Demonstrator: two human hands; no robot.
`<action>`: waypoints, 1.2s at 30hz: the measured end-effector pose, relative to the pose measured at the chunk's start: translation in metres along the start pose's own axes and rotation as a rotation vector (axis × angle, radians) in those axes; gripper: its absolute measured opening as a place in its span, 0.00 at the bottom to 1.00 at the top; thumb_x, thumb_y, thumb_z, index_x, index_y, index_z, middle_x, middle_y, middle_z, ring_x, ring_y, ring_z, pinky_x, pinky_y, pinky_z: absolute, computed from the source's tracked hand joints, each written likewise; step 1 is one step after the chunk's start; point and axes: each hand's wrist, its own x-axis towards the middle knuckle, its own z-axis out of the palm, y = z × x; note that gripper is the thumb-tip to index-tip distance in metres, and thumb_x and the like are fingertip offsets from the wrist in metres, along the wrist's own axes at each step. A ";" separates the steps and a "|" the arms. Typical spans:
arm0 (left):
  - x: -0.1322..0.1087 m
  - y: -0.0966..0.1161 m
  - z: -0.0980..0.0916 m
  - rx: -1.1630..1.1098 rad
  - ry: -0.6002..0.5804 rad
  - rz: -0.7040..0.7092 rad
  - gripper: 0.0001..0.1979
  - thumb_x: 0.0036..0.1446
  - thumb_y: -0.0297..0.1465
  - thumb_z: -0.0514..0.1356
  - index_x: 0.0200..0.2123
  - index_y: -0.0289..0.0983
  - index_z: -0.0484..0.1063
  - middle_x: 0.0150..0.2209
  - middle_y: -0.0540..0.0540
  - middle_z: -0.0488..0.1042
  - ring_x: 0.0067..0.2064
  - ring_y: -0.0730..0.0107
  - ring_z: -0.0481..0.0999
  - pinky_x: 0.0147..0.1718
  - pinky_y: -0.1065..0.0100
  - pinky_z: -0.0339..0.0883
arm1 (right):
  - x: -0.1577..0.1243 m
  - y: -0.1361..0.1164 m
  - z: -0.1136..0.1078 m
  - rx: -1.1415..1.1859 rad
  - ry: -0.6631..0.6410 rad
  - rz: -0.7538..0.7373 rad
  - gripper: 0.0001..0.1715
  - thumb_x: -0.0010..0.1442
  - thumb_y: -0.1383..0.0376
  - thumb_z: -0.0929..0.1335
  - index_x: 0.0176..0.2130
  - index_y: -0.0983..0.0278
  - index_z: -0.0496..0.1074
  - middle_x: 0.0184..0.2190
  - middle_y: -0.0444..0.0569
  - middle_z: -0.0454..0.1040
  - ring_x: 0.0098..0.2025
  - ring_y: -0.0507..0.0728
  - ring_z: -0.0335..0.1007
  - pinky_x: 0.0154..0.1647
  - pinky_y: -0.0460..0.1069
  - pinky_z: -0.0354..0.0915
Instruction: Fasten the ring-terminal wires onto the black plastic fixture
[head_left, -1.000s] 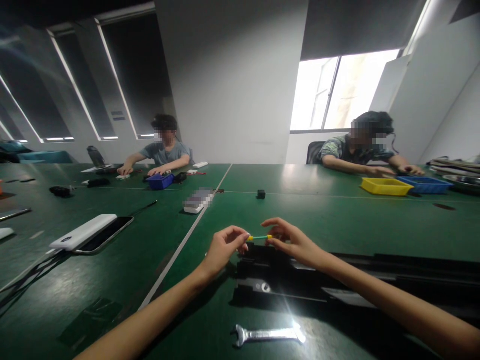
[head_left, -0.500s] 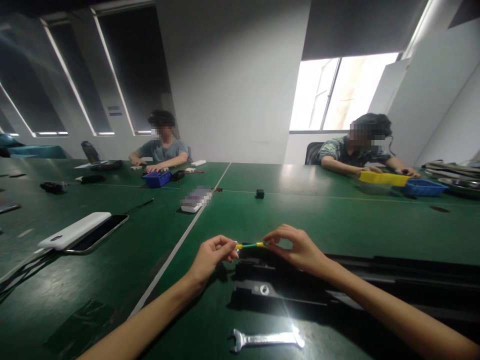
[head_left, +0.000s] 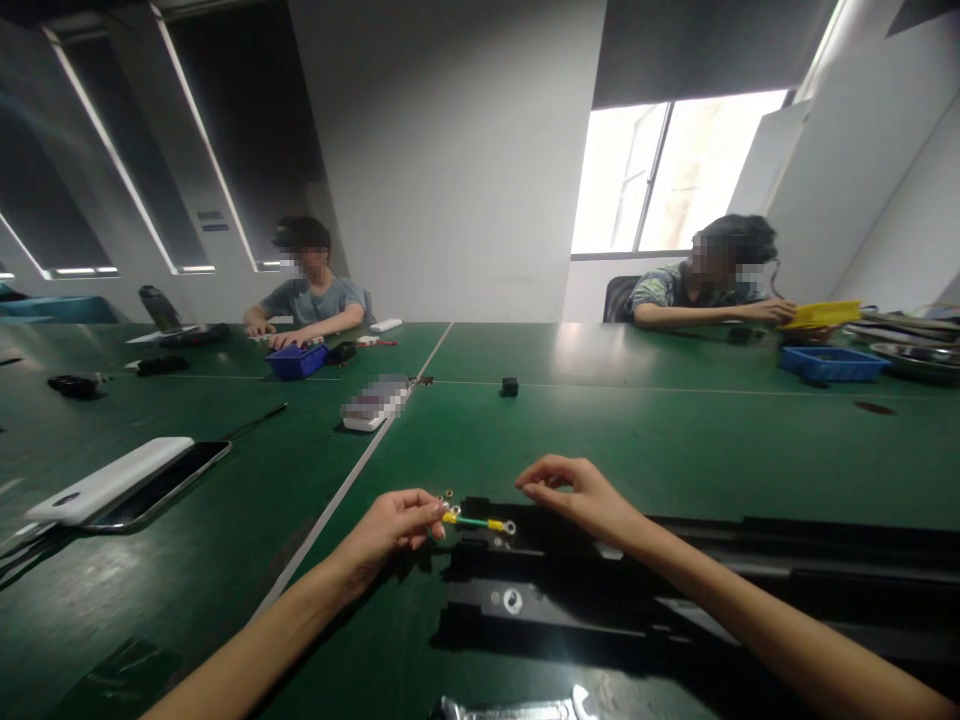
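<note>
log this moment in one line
left hand: pinches green wire | right hand: clear of wire, over black rail | wrench: lies untouched

A: What is carried by the green table (head_left: 675, 440) close to the grip of the left hand (head_left: 390, 530) on the wire (head_left: 476, 521)?
B: A long black rail (head_left: 750, 580) is laid just right of it; a wrench (head_left: 510, 710) is seen nearer.
A: And further away?
B: A power bank (head_left: 105, 482) and a phone (head_left: 161, 480) are placed well to its left; a small black cube (head_left: 509, 386) is set well beyond it.
</note>
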 end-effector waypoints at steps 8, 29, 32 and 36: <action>-0.001 -0.001 0.003 0.101 -0.049 0.035 0.15 0.50 0.39 0.64 0.28 0.31 0.68 0.22 0.49 0.72 0.19 0.83 0.61 0.18 0.79 0.49 | 0.000 0.004 0.002 -0.048 -0.051 -0.010 0.08 0.53 0.67 0.66 0.32 0.64 0.75 0.32 0.47 0.75 0.35 0.54 0.68 0.39 0.50 0.62; -0.002 0.001 0.009 0.206 -0.005 0.006 0.16 0.49 0.41 0.63 0.29 0.33 0.67 0.22 0.50 0.72 0.17 0.82 0.61 0.15 0.80 0.49 | -0.005 0.002 0.005 -0.434 -0.230 -0.048 0.16 0.52 0.61 0.70 0.41 0.66 0.71 0.36 0.51 0.70 0.39 0.58 0.65 0.39 0.50 0.62; -0.004 0.004 0.011 0.213 0.008 0.008 0.17 0.48 0.42 0.63 0.30 0.33 0.68 0.23 0.50 0.72 0.16 0.82 0.61 0.15 0.79 0.49 | -0.006 0.001 0.005 -0.445 -0.238 -0.063 0.17 0.52 0.60 0.70 0.42 0.65 0.71 0.37 0.52 0.71 0.40 0.58 0.65 0.40 0.50 0.62; -0.007 0.009 0.014 0.218 0.014 0.008 0.18 0.48 0.43 0.63 0.32 0.32 0.69 0.23 0.49 0.72 0.16 0.81 0.61 0.15 0.79 0.50 | -0.006 0.000 0.004 -0.451 -0.245 -0.074 0.16 0.53 0.64 0.69 0.43 0.65 0.70 0.38 0.51 0.71 0.41 0.58 0.65 0.40 0.51 0.62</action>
